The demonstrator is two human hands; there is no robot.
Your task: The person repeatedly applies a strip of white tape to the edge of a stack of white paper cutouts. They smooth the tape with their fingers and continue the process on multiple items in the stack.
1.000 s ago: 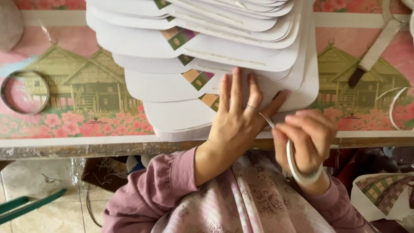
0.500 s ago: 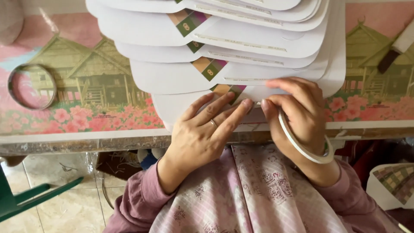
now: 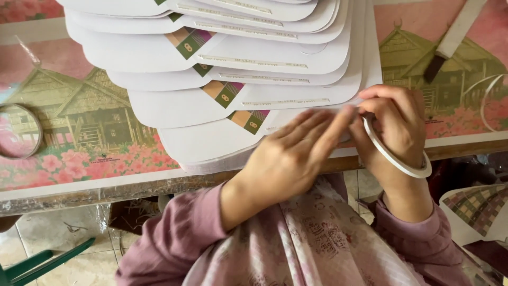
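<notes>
A fanned stack of white rounded cards [image 3: 238, 53], each with a small green, purple and tan patch, lies on a table covered by a print of wooden houses and pink flowers [image 3: 79, 132]. My left hand [image 3: 296, 153] reaches right across the nearest card's edge, fingers stretched out and blurred, its tips meeting my right hand. My right hand [image 3: 397, 122] is shut on a thin white tape ring [image 3: 392, 158] at the stack's lower right corner. Whether a tape end runs between the fingertips cannot be made out.
A second tape ring [image 3: 18, 132] lies at the table's left. A cutter with a white handle [image 3: 452, 39] and a loose white strip loop [image 3: 484, 98] lie at the right. The table edge [image 3: 106, 188] runs below. A patterned sheet [image 3: 476, 206] sits lower right, a green bar [image 3: 47, 259] lower left.
My left hand has slid from lying flat on the stack to the right, its fingertips now against my right hand. The right hand with the tape ring has risen to the card's edge.
</notes>
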